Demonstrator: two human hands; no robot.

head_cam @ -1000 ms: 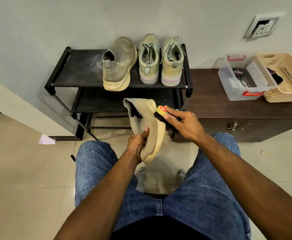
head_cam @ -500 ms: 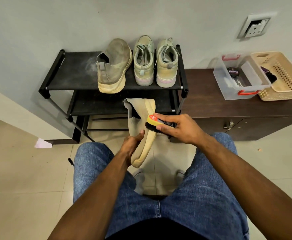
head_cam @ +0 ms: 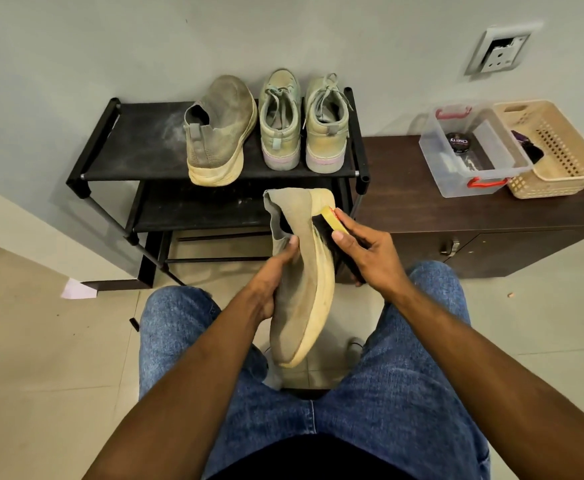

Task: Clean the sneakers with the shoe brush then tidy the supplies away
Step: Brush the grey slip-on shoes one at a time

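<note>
A beige slip-on sneaker (head_cam: 301,289) with a pale yellow sole hangs above my knees, heel up, toe down. My left hand (head_cam: 273,275) grips its upper from the left, thumb near the collar. My right hand (head_cam: 370,254) holds a shoe brush (head_cam: 328,226) with a yellow back and black bristles. The bristles lie against the sole edge near the heel. Its matching grey sneaker (head_cam: 219,129) and a pair of pale green lace-up sneakers (head_cam: 302,123) stand on the top shelf of the black shoe rack (head_cam: 117,150).
A dark wooden cabinet (head_cam: 422,206) stands right of the rack. On it are a clear plastic box (head_cam: 456,181) with red handles holding a round polish tin (head_cam: 457,142), and a beige basket (head_cam: 560,161). A scrap of paper (head_cam: 77,289) lies on the tiled floor.
The brush has travelled along the sole edge, down toward the middle and back up to the heel. My left hand kept hold of the sneaker, which tilted slightly. The view shifted a little.
</note>
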